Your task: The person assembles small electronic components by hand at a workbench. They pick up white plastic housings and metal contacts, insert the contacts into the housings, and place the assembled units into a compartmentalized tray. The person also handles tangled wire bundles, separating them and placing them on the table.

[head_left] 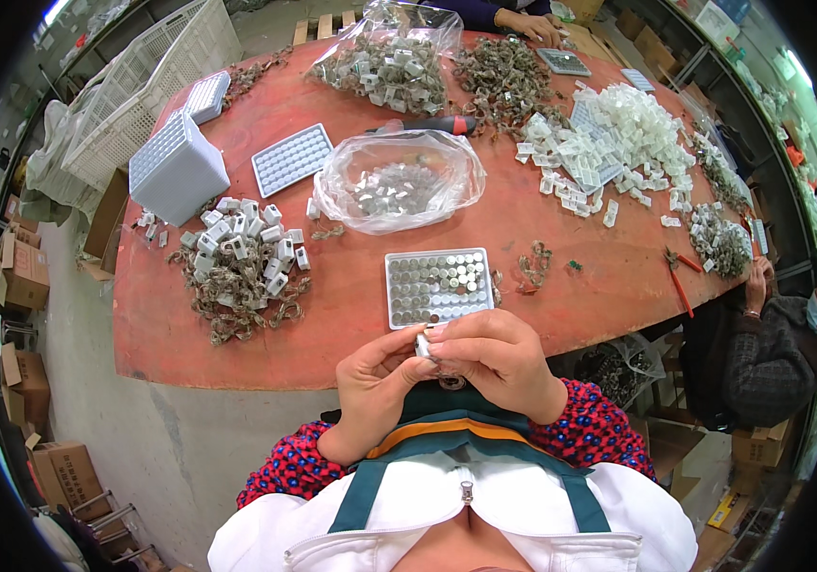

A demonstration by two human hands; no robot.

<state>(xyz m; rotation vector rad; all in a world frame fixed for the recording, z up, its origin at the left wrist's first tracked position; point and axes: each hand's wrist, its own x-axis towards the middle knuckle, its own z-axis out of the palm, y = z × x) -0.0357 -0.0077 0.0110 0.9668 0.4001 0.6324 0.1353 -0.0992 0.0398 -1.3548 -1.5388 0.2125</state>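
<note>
At left, a heap of wired white parts (242, 257) lies on the table (351, 286). My left hand (370, 381) pinches a small white part (422, 345) just nearer than the compartmented tray (466, 307); my right hand (502, 355) grips it from the right, and steady left support with light right fingertip pressure should prevent slipping.

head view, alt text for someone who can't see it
A person's left grip and right grip hold a small white piece by a red table, near a tray of round parts. Beyond sits a clear plastic bag.
</note>
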